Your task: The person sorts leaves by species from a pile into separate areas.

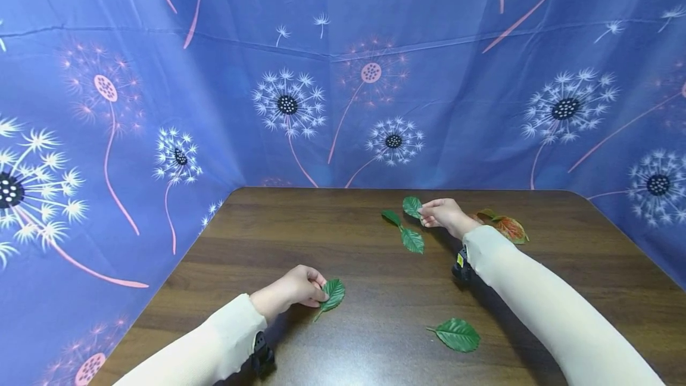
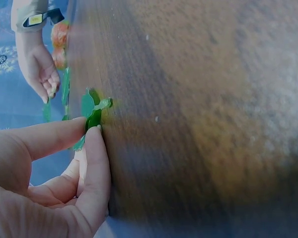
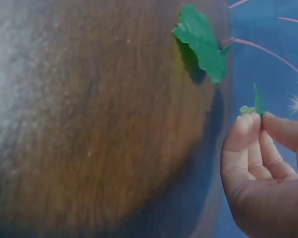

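Between thumb and fingers my left hand [image 1: 302, 286] pinches a green leaf [image 1: 334, 295] by its edge, low over the table's left half; its short stem points down toward me. Farther back, my right hand [image 1: 443, 215] pinches another green leaf [image 1: 412, 206] at its edge. Close beside that hand lie two more green leaves, a smaller-looking one [image 1: 391, 217] and a broader one [image 1: 412, 240], their ends meeting. In the right wrist view the held leaf [image 3: 259, 100] shows edge-on above the fingertips. The left wrist view shows the left hand's leaf [image 2: 93, 117] between thumb and finger.
A single green leaf [image 1: 457, 335] lies near the front of the brown wooden table [image 1: 364, 338], its stem pointing left. Red-and-green leaves [image 1: 511, 229] lie behind the right wrist. A blue dandelion-print cloth [image 1: 455, 106] hangs around the table's back and sides.
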A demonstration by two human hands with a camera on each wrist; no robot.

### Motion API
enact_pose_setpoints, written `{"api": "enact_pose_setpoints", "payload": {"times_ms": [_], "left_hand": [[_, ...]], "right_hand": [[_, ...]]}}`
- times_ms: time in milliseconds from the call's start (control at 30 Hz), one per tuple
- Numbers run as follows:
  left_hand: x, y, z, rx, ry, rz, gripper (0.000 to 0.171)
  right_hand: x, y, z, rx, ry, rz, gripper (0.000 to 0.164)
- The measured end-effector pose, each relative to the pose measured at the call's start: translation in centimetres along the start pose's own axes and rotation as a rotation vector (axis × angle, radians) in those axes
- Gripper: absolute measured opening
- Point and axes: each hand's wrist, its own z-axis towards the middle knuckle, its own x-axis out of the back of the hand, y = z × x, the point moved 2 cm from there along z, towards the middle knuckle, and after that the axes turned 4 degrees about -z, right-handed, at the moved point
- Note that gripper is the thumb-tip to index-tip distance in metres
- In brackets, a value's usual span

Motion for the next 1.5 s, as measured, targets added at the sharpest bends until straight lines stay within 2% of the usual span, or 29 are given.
{"api": "enact_pose_setpoints", "payload": {"times_ms": [300,500,700,1000,1233,1500], "left_hand": [[0.0,-0.2,0.1,-0.001,-0.015,0.002,0.013],[0.1,-0.1,0.3,0.018,0.010,0.020,0.013],[0.2,-0.1,0.4,0.010,0.013,0.017,0.014],[0.4,-0.3,0.4,0.004,0.001,0.001,0.014],[0.4,-0.4,0.6,-0.005,-0.006,0.004,0.012],[0.5,-0.4,0.7,-0.017,-0.017,0.012,0.011]], "right_hand": [[-0.7,0.7,1.3,-0.069,0.019,-0.078,0.035],[-1.0,0.4,1.6,-0.050,0.026,-0.127,0.035],[-1.2,0.2,1.8,-0.037,0.041,-0.152,0.037],[-1.4,0.0,1.7,-0.062,0.038,-0.135,0.039],[-1.2,0.0,1.6,-0.052,0.036,-0.125,0.039],[0.3,-0.6,0.9,-0.024,0.035,-0.167,0.039]]}}
